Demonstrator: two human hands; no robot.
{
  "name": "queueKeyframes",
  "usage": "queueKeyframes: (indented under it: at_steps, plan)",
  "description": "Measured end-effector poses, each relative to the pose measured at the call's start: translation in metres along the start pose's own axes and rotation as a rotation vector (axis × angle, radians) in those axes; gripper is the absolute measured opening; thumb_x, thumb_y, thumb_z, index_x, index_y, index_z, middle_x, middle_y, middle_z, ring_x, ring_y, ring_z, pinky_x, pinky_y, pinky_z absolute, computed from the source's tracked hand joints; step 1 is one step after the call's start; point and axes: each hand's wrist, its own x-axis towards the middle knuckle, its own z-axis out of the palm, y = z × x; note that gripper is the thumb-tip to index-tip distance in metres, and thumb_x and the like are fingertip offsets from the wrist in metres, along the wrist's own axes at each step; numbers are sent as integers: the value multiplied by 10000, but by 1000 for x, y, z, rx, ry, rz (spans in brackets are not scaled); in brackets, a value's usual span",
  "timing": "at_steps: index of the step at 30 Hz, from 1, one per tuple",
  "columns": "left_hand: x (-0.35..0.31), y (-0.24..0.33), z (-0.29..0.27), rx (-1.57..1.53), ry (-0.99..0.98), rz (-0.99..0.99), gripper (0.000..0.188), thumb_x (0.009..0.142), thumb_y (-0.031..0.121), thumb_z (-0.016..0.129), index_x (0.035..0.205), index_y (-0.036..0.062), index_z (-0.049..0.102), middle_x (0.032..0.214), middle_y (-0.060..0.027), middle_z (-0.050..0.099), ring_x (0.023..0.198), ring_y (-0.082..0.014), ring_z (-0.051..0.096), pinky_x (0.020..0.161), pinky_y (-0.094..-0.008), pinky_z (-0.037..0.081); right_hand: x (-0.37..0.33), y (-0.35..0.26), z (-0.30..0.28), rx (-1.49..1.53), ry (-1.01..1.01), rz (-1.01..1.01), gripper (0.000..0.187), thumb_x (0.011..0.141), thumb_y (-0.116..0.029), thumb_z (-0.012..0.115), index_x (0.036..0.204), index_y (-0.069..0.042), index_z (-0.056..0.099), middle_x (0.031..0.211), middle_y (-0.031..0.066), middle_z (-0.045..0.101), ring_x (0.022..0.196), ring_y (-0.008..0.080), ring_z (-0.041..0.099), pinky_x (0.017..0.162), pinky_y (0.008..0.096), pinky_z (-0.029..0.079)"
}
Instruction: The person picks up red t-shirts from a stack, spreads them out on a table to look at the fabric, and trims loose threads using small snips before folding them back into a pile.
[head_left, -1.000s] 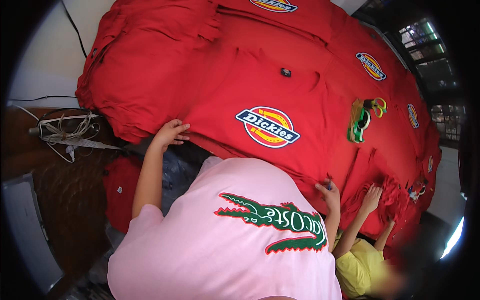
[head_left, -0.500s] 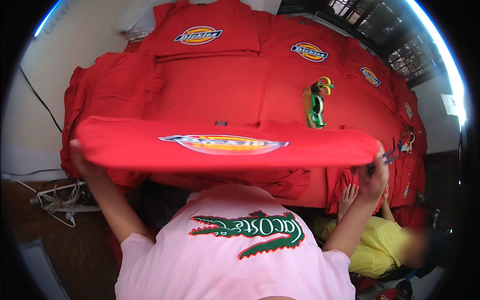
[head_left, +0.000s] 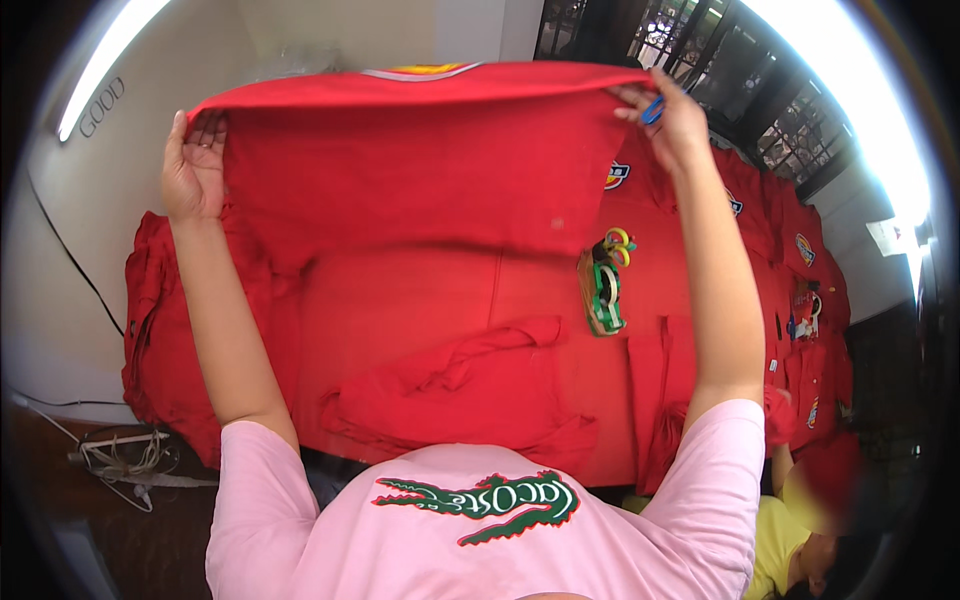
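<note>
Stretched between both hands, a folded red garment [head_left: 420, 170] hangs over the far side of the table, the rim of a yellow and white patch showing along its top edge. My left hand [head_left: 195, 168] grips its left end, with the fingers tucked behind the cloth. At the opposite corner my right hand [head_left: 678, 125] pinches the fabric. A blue loop [head_left: 653, 110], looking like the handle of a small cutting tool, sits at the right hand's fingers; its blades are hidden. Another red garment [head_left: 450, 385] lies rumpled nearer to me.
A green tape dispenser [head_left: 606, 300] and yellow-handled scissors [head_left: 619, 247] stand right of centre. A heap of red garments [head_left: 165, 350] fills the left end. More patched garments line the far right. At lower right sits a person in yellow [head_left: 775, 535]; cables [head_left: 125, 465] hang at lower left.
Both hands have lifted the garment up and away from my chest toward the far side. Its patch has mostly turned out of sight, and the rumpled garment beneath is uncovered.
</note>
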Motion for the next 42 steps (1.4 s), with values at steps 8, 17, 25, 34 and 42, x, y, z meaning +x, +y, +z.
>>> queueKeyframes:
  at_steps: [8, 17, 25, 34, 42]
  plan:
    - [30, -157, 82, 46, -188, -219, 239, 1014, 260, 648, 1106, 39, 651, 1095, -155, 710, 1004, -214, 680, 930, -339, 549, 92, -12, -154, -10, 303, -126, 633, 1075, -266, 521, 1534, 70, 243, 1382, 361, 497, 1167, 444, 653, 847, 479, 617]
    - [-75, -358, 76, 671, -264, -939, 257, 1026, 175, 599, 1248, 54, 553, 1254, -109, 658, 1156, -221, 656, 969, -336, 518, 19, 147, -346, -489, 506, 439, 584, 1068, -400, 512, 1517, -64, 349, 1308, 255, 580, 947, 360, 729, 656, 439, 634]
    - [-152, -202, 123, -132, -385, -933, 230, 1001, 125, 556, 1202, 16, 585, 1271, -159, 647, 1213, -268, 634, 1044, -402, 511, -151, 143, -205, -185, 734, -78, 341, 1098, -294, 452, 1263, -14, 553, 1015, 161, 714, 698, 189, 684, 572, 275, 509]
    - [-203, 46, 197, -971, -997, -648, 513, 997, 156, 524, 1434, -54, 355, 1454, -316, 387, 1349, -469, 390, 1104, -570, 355, -355, 215, -5, -546, 200, 231, 170, 1079, -135, 502, 1070, -21, 627, 907, 39, 620, 713, 120, 545, 663, 276, 463]
    - [-255, 48, 230, -911, -1096, -578, 436, 1019, 213, 504, 1344, -68, 433, 1317, -304, 462, 1163, -431, 451, 955, -521, 394, -500, 230, -58, -1453, 140, 150, 240, 891, -29, 570, 1105, -112, 638, 1005, 149, 630, 843, 380, 658, 696, 487, 512]
